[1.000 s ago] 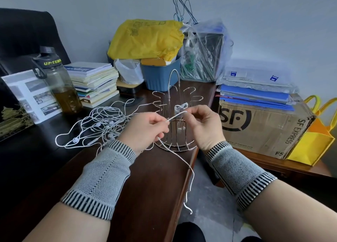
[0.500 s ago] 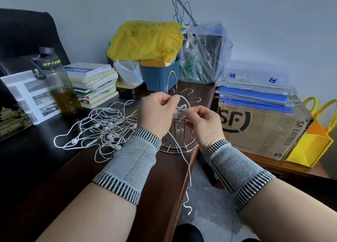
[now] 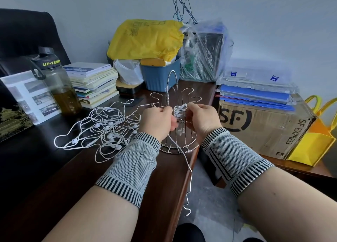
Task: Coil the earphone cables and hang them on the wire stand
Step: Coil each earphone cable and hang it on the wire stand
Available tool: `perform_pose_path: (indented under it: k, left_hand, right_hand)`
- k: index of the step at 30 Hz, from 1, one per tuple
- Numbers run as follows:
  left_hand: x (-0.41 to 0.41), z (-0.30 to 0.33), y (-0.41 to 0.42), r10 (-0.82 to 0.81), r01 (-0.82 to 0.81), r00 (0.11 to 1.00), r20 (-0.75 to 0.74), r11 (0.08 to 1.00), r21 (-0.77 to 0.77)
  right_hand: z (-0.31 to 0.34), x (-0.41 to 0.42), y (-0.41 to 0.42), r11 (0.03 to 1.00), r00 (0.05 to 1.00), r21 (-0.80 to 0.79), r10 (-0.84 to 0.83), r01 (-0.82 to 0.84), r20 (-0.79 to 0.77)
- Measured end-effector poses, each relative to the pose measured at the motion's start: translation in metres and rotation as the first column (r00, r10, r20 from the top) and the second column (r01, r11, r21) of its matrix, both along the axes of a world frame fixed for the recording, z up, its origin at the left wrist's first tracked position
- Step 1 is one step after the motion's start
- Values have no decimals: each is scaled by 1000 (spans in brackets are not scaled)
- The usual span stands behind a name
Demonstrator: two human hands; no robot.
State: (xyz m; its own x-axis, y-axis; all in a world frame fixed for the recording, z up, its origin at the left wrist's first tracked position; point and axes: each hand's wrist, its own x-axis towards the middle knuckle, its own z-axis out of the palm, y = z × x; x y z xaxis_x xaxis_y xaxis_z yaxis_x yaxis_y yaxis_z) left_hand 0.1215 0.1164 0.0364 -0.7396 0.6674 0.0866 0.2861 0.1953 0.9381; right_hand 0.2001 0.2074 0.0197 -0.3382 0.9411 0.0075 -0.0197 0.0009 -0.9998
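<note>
My right hand [image 3: 202, 119] grips a small coil of white earphone cable [image 3: 179, 110] in front of the wire stand [image 3: 173, 96]. My left hand [image 3: 157, 120] pinches the free strand of that cable beside the coil. The loose end [image 3: 187, 183] trails down past the desk edge toward the floor. Two earbuds [image 3: 180, 131] dangle under the coil. The stand is silver, with a tall centre loop and curved hooks, on a round base [image 3: 175, 149] at the desk's right edge. A tangle of several more white earphones [image 3: 104, 130] lies on the desk, left of my hands.
A dark bottle [image 3: 58, 88] and a book stack [image 3: 93, 83] stand at the left back. Behind the stand are a blue bin [image 3: 160, 76] under a yellow bag [image 3: 145, 39], and clear bags. A cardboard box [image 3: 262, 125] and yellow tote [image 3: 315, 139] sit right.
My left hand circled the coil: up and over the top half a second ago, now back down to its left side. The dangling cable end hangs shorter. The right hand stayed put.
</note>
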Motion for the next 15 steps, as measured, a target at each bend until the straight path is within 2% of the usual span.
perform_pose_path:
  k: [5, 9, 12, 15]
  left_hand:
    - [-1, -7, -7, -42, 30, 986, -162, 997, -72]
    - [-3, -12, -10, -88, 71, 973, -212, 994, -87]
    - [-5, -14, -11, -146, 119, 958, -247, 986, -120]
    - [-5, -14, -10, -216, 163, 908, -359, 971, -173]
  right_hand:
    - [-1, 2, 0, 1000, 1000, 17, 4, -4, 5]
    - [-8, 8, 1, 999, 998, 45, 28, -25, -49]
    - [-12, 15, -4, 974, 999, 225, 42, -36, -19]
    - [-17, 23, -14, 856, 995, 509, 60, -93, 82]
